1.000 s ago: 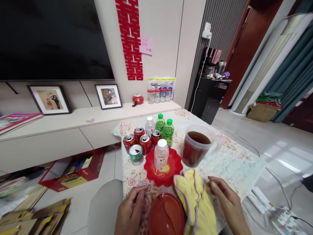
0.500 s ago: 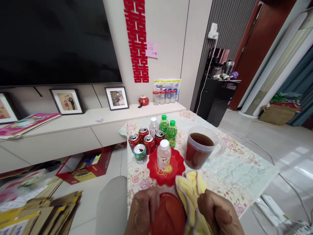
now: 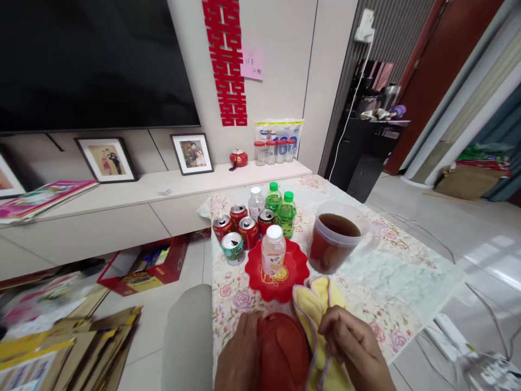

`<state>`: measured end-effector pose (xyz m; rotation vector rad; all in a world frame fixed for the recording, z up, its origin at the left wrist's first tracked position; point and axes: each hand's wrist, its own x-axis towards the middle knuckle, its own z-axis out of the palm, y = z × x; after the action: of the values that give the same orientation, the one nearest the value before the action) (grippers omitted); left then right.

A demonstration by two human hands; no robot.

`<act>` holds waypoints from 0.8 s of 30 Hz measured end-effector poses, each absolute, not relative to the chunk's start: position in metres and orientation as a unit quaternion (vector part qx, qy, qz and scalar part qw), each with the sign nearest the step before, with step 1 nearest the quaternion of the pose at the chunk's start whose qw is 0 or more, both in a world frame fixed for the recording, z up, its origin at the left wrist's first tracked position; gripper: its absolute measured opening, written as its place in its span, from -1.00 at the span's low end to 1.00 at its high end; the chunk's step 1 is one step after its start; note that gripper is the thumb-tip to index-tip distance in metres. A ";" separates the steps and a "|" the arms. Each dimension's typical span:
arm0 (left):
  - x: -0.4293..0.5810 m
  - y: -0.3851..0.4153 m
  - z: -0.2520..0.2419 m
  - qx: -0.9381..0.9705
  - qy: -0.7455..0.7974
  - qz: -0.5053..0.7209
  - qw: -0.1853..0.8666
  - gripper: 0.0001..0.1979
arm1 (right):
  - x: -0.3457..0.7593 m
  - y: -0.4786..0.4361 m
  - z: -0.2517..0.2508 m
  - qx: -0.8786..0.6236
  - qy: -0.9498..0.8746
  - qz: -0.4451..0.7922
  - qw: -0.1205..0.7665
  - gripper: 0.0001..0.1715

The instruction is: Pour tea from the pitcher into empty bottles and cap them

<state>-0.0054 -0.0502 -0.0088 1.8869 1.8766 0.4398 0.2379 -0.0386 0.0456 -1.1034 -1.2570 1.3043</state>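
Observation:
My left hand (image 3: 240, 355) is wrapped around the left side of a round red plastic lid (image 3: 283, 353) at the near table edge. My right hand (image 3: 350, 350) is closed in a pinch on the purple-trimmed edge of a yellow cloth (image 3: 315, 301) lying just right of the lid. Beyond them a red scalloped plate (image 3: 293, 271) carries a small clear bottle with a white cap (image 3: 273, 250). A clear pitcher of dark brown drink (image 3: 331, 243) stands to the right of the plate.
Several red cans (image 3: 240, 222), a green-white can (image 3: 233, 247), a clear bottle (image 3: 255, 202) and two green bottles (image 3: 281, 210) cluster at the back of the floral tablecloth (image 3: 386, 277). A TV cabinet (image 3: 122, 212) stands behind. Cardboard (image 3: 61, 347) and a red box (image 3: 146, 266) lie on the floor at left.
Both hands came in from resting open on the table: the left closed around the red lid, the right gathered and pinched the yellow cloth. The view shifted slightly.

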 end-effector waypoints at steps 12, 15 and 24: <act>0.006 -0.034 0.082 0.744 0.605 0.279 0.057 -0.76 | 0.248 -0.038 0.106 -0.433 -0.756 0.212 0.443 -0.90; 0.036 -0.015 0.112 0.749 0.585 0.313 0.006 -0.76 | 0.242 -0.030 0.122 -0.408 -0.823 0.033 0.393 -0.83; 0.069 0.027 0.117 0.704 0.563 0.420 0.105 -0.88 | 0.288 -0.001 0.139 -0.497 -0.733 -0.035 0.463 -0.77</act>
<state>0.0693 0.0275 0.1166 2.0749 1.6598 1.2375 0.2882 -0.0010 0.1389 -1.2227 -1.8014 -0.0868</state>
